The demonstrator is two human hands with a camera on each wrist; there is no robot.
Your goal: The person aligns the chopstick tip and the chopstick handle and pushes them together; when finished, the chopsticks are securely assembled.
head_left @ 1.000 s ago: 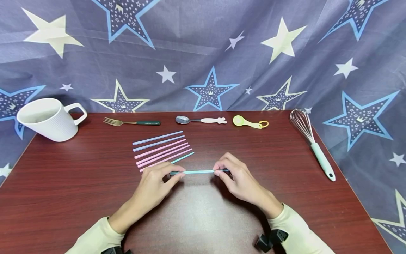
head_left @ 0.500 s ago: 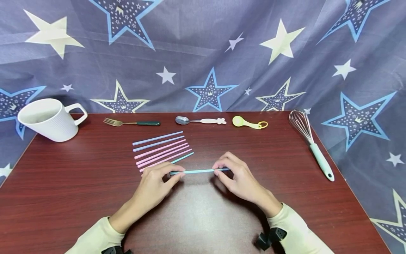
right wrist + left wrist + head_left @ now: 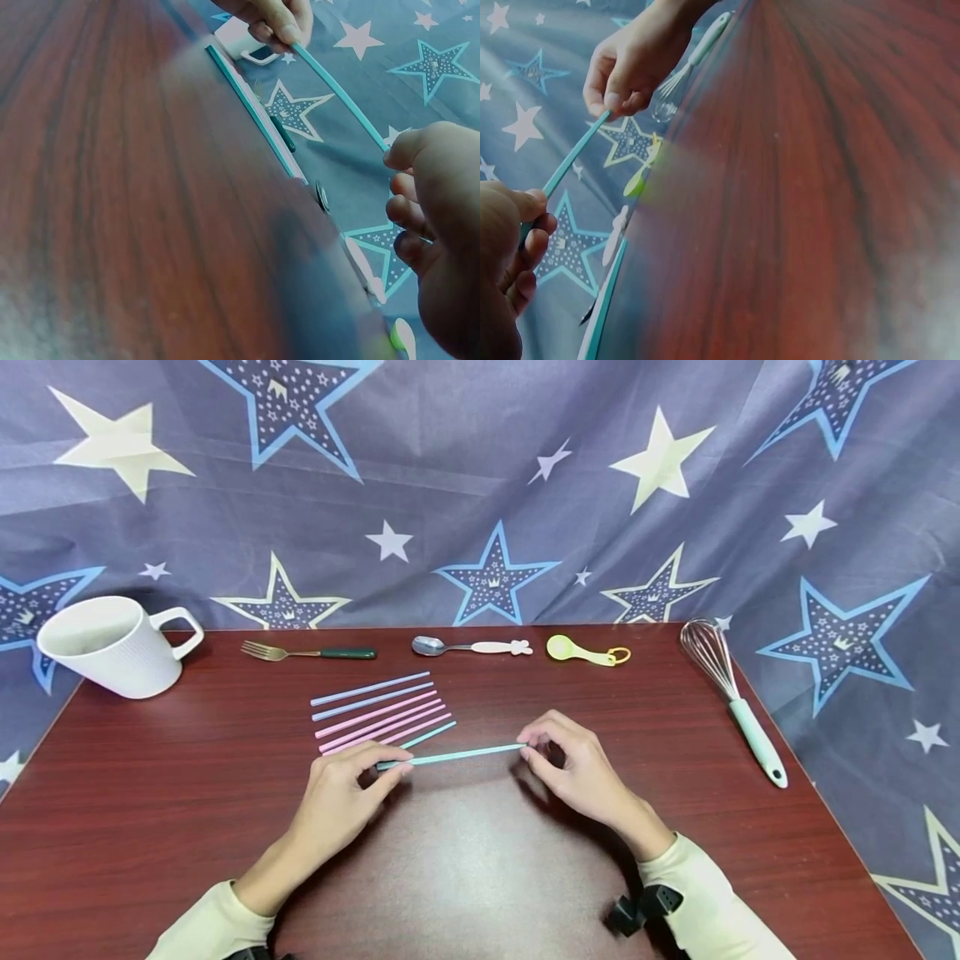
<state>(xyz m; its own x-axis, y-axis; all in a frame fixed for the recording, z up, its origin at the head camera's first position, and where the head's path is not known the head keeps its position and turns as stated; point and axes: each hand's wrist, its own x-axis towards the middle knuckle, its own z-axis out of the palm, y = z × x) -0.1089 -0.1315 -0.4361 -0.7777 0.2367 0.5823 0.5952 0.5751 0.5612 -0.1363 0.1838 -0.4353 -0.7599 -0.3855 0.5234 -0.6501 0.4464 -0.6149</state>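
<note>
A teal drinking straw (image 3: 467,753) stretches between both hands, raised over the table, its right end a little farther back in the head view. My left hand (image 3: 330,797) pinches it near the left end between thumb and fingers, leaving a short stub past the grip. At the other end, the thumb and fingertips of my right hand (image 3: 577,772) pinch the tip. Behind the left hand lies a row of straws: blue ones (image 3: 371,688), pink ones (image 3: 382,714) and another teal straw (image 3: 428,735), partly hidden by that hand. In the right wrist view the held straw (image 3: 341,94) looks straight.
Along the table's back edge stand or lie a white mug (image 3: 120,647), a fork (image 3: 307,652), a spoon (image 3: 472,647) and a yellow measuring spoon (image 3: 585,652). A whisk (image 3: 738,706) lies at the right edge. A star-patterned cloth (image 3: 450,468) hangs behind the table (image 3: 480,868).
My hands have moved apart, the left one leftward and the right one rightward and slightly back. More straw shows between them, and the right fingers now pinch its tip.
</note>
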